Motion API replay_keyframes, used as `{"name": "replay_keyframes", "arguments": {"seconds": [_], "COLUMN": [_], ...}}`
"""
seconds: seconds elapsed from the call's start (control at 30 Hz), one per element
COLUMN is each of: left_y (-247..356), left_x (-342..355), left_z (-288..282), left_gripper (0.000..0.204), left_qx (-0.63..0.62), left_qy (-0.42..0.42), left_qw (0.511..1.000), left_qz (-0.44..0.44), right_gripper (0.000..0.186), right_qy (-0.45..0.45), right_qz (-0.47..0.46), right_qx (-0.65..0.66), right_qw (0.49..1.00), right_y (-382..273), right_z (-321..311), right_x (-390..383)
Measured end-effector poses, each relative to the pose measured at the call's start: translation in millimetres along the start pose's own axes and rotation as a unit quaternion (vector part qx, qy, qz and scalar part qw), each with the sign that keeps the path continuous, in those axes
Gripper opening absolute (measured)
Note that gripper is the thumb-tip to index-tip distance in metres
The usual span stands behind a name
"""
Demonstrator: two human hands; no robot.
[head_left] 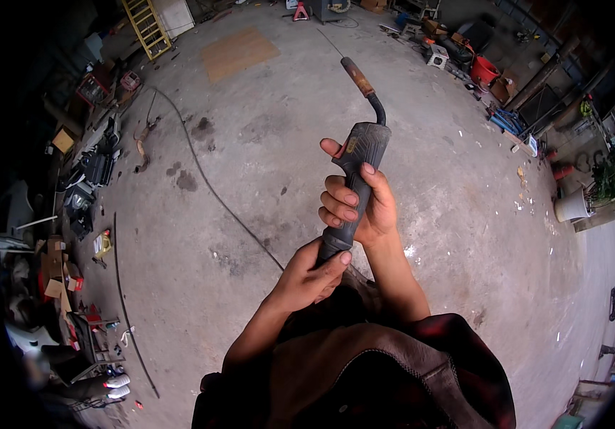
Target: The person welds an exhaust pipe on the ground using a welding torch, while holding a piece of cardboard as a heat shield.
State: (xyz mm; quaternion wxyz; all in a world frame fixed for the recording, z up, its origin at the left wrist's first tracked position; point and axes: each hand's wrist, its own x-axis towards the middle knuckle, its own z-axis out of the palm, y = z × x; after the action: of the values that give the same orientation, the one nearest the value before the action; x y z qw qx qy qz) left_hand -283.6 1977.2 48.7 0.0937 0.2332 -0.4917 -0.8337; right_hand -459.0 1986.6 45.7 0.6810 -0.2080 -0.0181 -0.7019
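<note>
A black MIG welding gun [369, 137] points up and away from me, held in both hands. Its bent neck ends in a rusty, copper-brown nozzle [358, 77], and a thin wire [331, 43] sticks out of the tip. My right hand [373, 207] wraps round the handle, with the index finger by the trigger and the thumb along the side. Lower down, my left hand [313, 275] is closed round the handle's base, where the cable joins. Part of the cable is hidden behind my hands and clothing.
A dark cable [211, 187] curves across the concrete floor on the left, and a long thin rod [120, 293] lies further left. A plywood sheet [240, 53] lies ahead near a yellow ladder [148, 28]. At right are a red bucket [484, 70] and a potted plant [572, 206].
</note>
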Motion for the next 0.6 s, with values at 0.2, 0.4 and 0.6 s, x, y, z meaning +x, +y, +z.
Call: {"name": "replay_keyframes", "arguments": {"seconds": [0.2,0.4,0.6], "left_y": [-15.9,0.2,13.4], "left_x": [13.9,0.9,3.1], "left_z": [4.3,-1.7,2.5], "left_gripper": [0.031,0.026,0.023], "left_qx": [0.272,0.077,0.051], "left_qy": [0.160,0.061,0.071], "left_qw": [0.941,0.993,0.995], "left_qz": [0.126,0.064,0.045], "right_gripper": [0.054,0.058,0.052], "right_qy": [0.306,0.189,0.163], "right_qz": [-0.045,-0.068,-0.079], "right_qx": [-0.352,-0.226,-0.270], "right_qw": [0.883,0.953,0.946], "right_y": [7.1,4.0,5.0], "right_z": [30.4,18.8,11.2], "right_x": [8.8,0.3,-2.2]}}
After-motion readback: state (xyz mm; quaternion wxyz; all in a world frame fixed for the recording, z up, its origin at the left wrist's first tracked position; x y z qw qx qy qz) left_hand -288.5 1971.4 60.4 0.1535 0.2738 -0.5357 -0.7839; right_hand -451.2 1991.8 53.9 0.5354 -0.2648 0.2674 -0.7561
